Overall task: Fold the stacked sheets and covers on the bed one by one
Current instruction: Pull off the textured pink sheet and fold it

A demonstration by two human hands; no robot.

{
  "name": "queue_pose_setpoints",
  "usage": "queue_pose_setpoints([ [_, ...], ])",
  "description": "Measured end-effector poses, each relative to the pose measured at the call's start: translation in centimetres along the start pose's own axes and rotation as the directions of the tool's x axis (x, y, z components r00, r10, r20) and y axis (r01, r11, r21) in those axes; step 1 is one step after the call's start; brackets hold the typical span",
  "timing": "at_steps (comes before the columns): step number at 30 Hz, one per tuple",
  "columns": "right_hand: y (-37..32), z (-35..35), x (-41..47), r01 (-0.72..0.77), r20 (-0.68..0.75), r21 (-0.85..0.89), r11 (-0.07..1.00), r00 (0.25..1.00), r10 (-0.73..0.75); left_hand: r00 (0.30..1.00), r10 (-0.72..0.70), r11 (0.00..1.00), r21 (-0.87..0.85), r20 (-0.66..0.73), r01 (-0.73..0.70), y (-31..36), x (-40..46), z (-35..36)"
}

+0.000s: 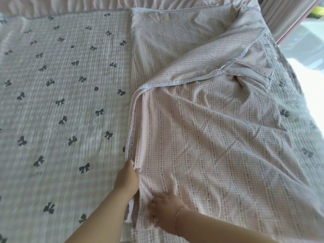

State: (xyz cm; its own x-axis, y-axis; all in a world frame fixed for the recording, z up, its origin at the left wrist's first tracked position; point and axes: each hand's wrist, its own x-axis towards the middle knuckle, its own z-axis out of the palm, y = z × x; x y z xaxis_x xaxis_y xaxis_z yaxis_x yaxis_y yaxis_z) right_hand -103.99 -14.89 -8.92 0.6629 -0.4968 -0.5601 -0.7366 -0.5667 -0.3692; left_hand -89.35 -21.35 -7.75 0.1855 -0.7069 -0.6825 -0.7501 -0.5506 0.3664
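A pink checked sheet (201,130) with a white lace trim lies over the right half of the bed, its far part folded back in a diagonal flap. My left hand (128,179) pinches the sheet's lace-trimmed left edge near the bed's middle. My right hand (164,206) lies on the sheet just to the right; it is motion-blurred and its fingers seem spread on the cloth. A gold bracelet is on that wrist.
Under the sheet, a quilted cover (57,106) printed with dark bows spreads across the whole bed and shows on the left and far right. A pink ruffled headboard cloth (87,4) runs along the far side. A curtain (287,16) hangs at the upper right.
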Motion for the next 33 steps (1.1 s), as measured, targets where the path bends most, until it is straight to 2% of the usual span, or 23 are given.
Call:
queue_pose_setpoints([
  [2,-0.1,-0.6,-0.2,-0.049,0.083,0.173,0.984,0.996,0.035,1.0,-0.011,1.0,-0.029,-0.022,0.01,-0.8,-0.5,0.0],
  [4,0.3,-1.1,-0.3,-0.069,0.171,0.407,0.911,0.985,-0.002,0.999,-0.02,1.0,-0.01,-0.038,0.019,-1.7,-0.3,-0.1],
  [7,1.9,-3.3,-1.0,-0.051,0.138,0.577,0.815,0.99,-0.036,0.994,0.013,0.999,0.035,-0.107,-0.009,-1.2,0.0,-0.8],
  [9,4.0,-5.0,-1.1,-0.116,0.093,0.669,0.735,0.993,0.072,0.975,0.08,0.996,0.047,-0.207,-0.071,0.3,0.1,-1.2],
  [11,6.6,-6.1,-0.9,-0.166,-0.003,0.73,0.663,0.969,0.246,0.955,0.166,0.986,0.068,-0.244,-0.154,2.3,0.3,-1.1],
  [14,9.0,-7.3,-0.8,-0.227,-0.029,0.724,0.651,0.934,0.357,0.956,0.221,0.967,0.173,-0.195,-0.188,4.3,1.1,-0.5],
  [17,8.9,-7.2,-0.6,-0.251,0.045,0.604,0.756,0.958,0.283,0.965,0.157,0.976,0.182,-0.208,-0.119,3.9,1.5,-0.4],
  [21,7.4,-5.8,-0.1,-0.282,0.102,0.558,0.78,0.957,0.272,0.985,0.074,0.975,0.217,-0.153,-0.039,2.4,1.1,-0.7],
  [26,6.3,-5.8,0.7,-0.248,0.049,0.534,0.808,0.963,0.263,0.997,0.073,0.972,0.228,-0.037,-0.063,1.1,0.5,-0.5],
  [29,5.3,-5.3,1.2,-0.215,0.069,0.483,0.849,0.976,0.208,0.998,0.066,0.978,0.198,0.0,-0.065,0.4,0.1,-0.1],
  [33,3.2,-3.5,0.8,-0.183,0.152,0.365,0.913,0.979,0.135,0.989,0.128,0.978,0.153,0.077,-0.139,-0.6,-1.0,0.5],
])
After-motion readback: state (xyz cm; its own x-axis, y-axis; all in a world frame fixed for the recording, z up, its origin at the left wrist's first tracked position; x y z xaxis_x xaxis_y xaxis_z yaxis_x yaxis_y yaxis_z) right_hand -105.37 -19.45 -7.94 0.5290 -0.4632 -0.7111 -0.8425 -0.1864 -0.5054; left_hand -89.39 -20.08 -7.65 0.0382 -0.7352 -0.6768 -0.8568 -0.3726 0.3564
